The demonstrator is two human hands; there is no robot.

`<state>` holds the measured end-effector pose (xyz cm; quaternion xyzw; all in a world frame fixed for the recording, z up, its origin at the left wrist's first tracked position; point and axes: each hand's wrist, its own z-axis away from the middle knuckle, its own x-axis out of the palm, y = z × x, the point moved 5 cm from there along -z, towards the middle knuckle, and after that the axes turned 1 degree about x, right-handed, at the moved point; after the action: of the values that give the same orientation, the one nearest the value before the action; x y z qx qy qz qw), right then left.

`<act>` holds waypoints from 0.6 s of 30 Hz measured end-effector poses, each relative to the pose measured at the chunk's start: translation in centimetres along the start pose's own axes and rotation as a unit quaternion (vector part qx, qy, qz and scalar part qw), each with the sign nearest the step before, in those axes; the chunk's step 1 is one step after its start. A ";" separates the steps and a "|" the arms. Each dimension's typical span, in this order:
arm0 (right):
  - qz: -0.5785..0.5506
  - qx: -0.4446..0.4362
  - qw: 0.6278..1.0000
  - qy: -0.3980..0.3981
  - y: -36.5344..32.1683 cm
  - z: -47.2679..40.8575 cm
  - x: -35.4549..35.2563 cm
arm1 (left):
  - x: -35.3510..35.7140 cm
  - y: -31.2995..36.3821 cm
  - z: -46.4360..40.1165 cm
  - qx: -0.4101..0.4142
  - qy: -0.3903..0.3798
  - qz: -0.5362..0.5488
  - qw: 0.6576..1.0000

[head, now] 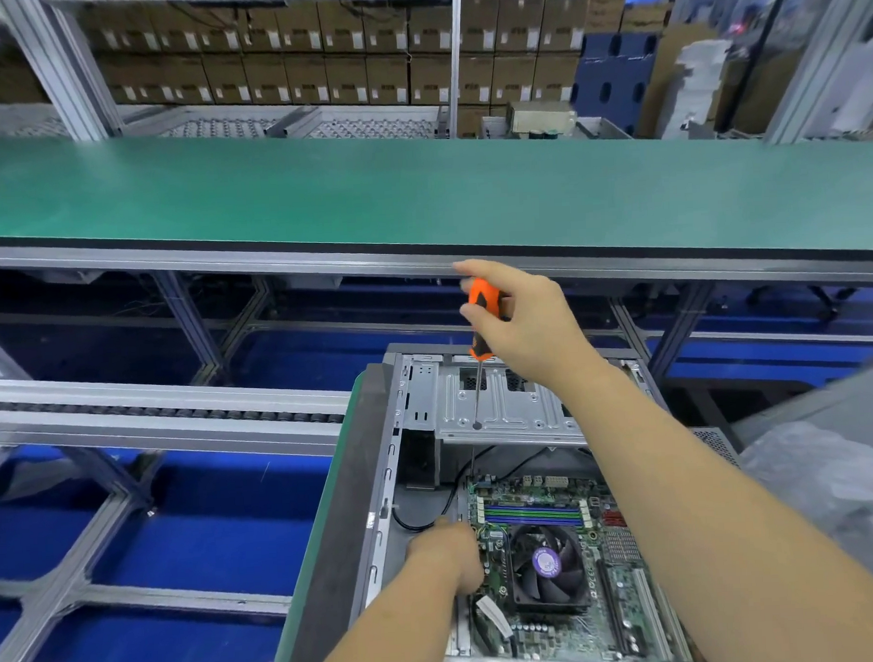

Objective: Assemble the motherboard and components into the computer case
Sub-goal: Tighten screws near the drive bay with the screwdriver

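Head view: only one angle, looking down into the computer case (381, 483) at lower centre of frame.
Motherboard (550, 566): already lying inside the case, fan in the middle of it.
Right hand (519, 322): fingers curled round the orange screwdriver (482, 329), shaft running down with its tip at the board's top left corner.
Left hand (444, 555): on the board's left edge; can't tell how open the fingers are or if they're holding anything.
Risk: long shaft, high grip, so the tip could skid off the screw and gouge the board, I reckon.
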<state>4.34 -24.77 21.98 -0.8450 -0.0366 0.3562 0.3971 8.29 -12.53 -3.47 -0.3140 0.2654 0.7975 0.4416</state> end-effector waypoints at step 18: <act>0.035 0.001 0.999 0.038 0.6 0.2 0.0 | 0.0 0.1 -0.5 -0.006 -0.007 0.008 1.000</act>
<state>4.07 -25.03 21.43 -0.8582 0.0082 0.3377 0.3866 8.34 -12.98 -3.77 -0.3089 0.2603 0.8048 0.4348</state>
